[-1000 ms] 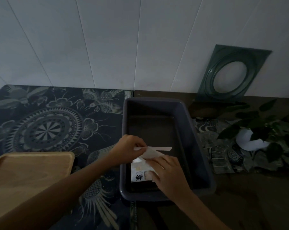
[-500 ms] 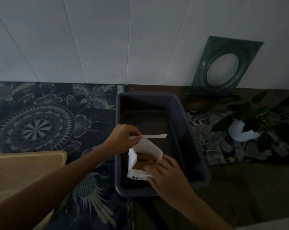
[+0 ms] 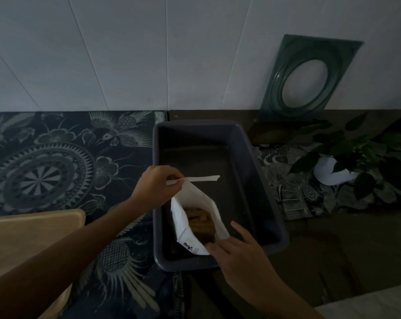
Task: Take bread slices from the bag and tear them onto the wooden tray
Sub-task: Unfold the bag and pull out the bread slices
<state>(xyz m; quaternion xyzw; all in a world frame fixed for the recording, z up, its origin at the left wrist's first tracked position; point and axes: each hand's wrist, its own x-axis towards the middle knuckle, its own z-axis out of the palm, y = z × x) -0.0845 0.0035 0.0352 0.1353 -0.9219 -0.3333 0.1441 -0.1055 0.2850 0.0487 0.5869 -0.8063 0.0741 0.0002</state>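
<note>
bag: white paper bag (image 3: 183, 217) sits in the near end of the dark bin (image 3: 259, 180), mouth spread open toward me, printed mark on its near lower corner
bread: I see brown slices (image 3: 200, 223) standing inside the bag, tops just below the mouth, none out yet
left grip: left hand (image 3: 156, 186) pinched shut on the bag's far top edge, holding it up; thumb and forefinger clamp the white closure strip (image 3: 200, 178), which sticks out to the right over the bin
right grip: right hand (image 3: 237, 254) at the near right corner of the bag, fingers loosely spread, forefinger stretched along the bag's right side; fingertips touch the paper but I can't tell if it's an actual pinch or just steadying
tray: wooden tray (image 3: 33, 240) on the bench at lower left, well apart from the bin, partly covered by my left forearm; visible surface bare
bin: rectangular, grey, on the bench centre, straddling the edge of the patterned mat (image 3: 56, 166); far half holds nothing I can make out
bench: dark brown top (image 3: 333, 249) to the right of the mat
right side: potted plant (image 3: 356, 162) with a white pot, well right of the bin; green square frame with round opening (image 3: 310, 77) leaning on the white panel wall (image 3: 148, 54) behind
light: very dim, small print on the bag unreadable
</note>
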